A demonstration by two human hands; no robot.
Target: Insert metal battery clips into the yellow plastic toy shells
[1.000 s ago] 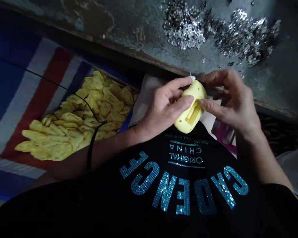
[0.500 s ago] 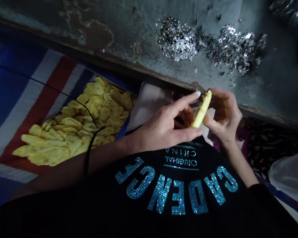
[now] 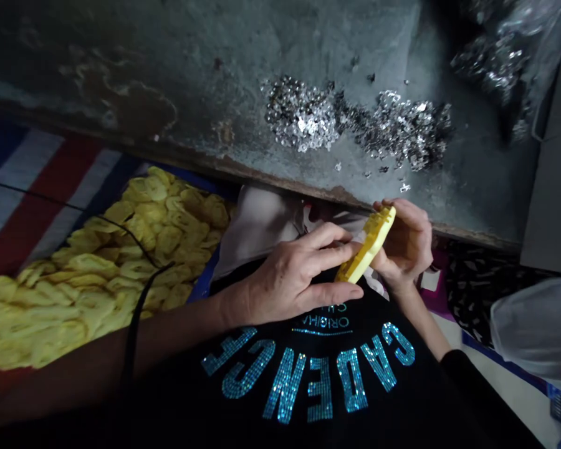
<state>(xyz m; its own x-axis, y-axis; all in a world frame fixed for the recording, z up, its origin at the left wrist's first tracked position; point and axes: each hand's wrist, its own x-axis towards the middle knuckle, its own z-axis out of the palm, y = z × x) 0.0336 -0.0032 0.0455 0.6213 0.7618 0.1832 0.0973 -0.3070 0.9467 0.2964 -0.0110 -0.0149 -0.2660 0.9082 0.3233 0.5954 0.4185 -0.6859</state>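
Note:
A yellow moulded plastic piece [image 3: 373, 244], flat on one side and ridged on the other, is held tilted between my hands above my lap. My right hand [image 3: 407, 240] grips its upper, flat side with curled fingers, some hidden behind it. My left hand [image 3: 303, 268] is at the lower end, thumb along the bottom edge and fingers against the ridged face. Something pale shows by those fingertips, too small to name. Beyond the hands, small shiny metal clips [image 3: 303, 115] lie heaped on the grey worktop [image 3: 191, 56].
Many similar yellow pieces [image 3: 98, 274] fill a striped sack [image 3: 47, 193] on the left. A thin black cord [image 3: 126, 231] crosses over them. The worktop's worn edge [image 3: 280, 178] runs just past my hands. A clear bag of metal parts [image 3: 500, 62] stands at the far right.
The view has shifted, so the worktop and clips appear lower and farther left. My left fingers have moved from the piece's top end down its ridged face, which now shows more.

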